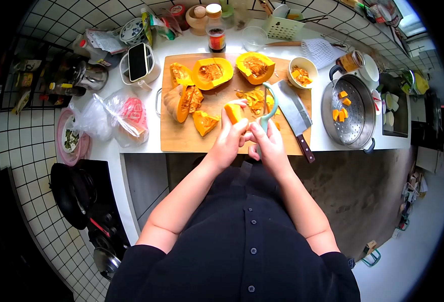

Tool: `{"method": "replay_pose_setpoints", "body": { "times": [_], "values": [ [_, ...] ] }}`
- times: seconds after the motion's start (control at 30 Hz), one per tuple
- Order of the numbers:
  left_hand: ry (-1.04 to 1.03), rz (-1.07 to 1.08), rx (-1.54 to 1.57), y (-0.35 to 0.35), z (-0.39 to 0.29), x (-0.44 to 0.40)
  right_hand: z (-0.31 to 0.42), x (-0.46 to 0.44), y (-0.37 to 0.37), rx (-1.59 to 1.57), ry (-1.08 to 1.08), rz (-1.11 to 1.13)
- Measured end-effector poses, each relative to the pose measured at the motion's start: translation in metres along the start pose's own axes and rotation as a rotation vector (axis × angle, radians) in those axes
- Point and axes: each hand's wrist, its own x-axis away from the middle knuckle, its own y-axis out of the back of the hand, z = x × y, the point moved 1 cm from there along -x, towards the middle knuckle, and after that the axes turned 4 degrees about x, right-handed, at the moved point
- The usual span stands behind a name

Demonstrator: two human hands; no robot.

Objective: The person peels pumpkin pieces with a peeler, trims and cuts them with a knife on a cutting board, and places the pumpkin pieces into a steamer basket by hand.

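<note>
A piece of pumpkin [233, 114] is gripped in my left hand [225, 139], held over the front of the wooden cutting board [222, 143]. My right hand [268, 144] is closed around the handle of a light green peeler [270, 106], its head pointing away from me. Both hands nearly meet, fingertips close together. Orange peelings [253, 99] lie on the board just beyond them. To the right rests a cleaver [291, 108], its dark handle reaching over the counter edge. Large cut pumpkin sections [212, 73] sit at the back and left of the board.
A steamer pot [349, 128] with several pumpkin chunks stands on the right. A white bowl [302, 73] of pumpkin scraps sits at the board's back right corner. Plastic bags [114, 118] and a container with a phone [138, 61] are left. A sauce bottle [215, 30] stands behind.
</note>
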Motion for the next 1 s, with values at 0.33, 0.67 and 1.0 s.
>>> {"method": "replay_pose_setpoints", "body": {
  "times": [0.33,0.67,1.0],
  "values": [
    [0.219,0.311,0.306,0.012,-0.03,0.008,0.039,-0.001,0.017,0.217,0.185,0.13],
    [0.192,0.217,0.553,-0.003,-0.023,0.012,0.048,0.001,0.009,0.64,0.515,-0.056],
    [0.094,0.009,0.498,0.001,-0.01,0.011,0.025,0.032,-0.011,0.755,0.334,0.079]
  ]
}}
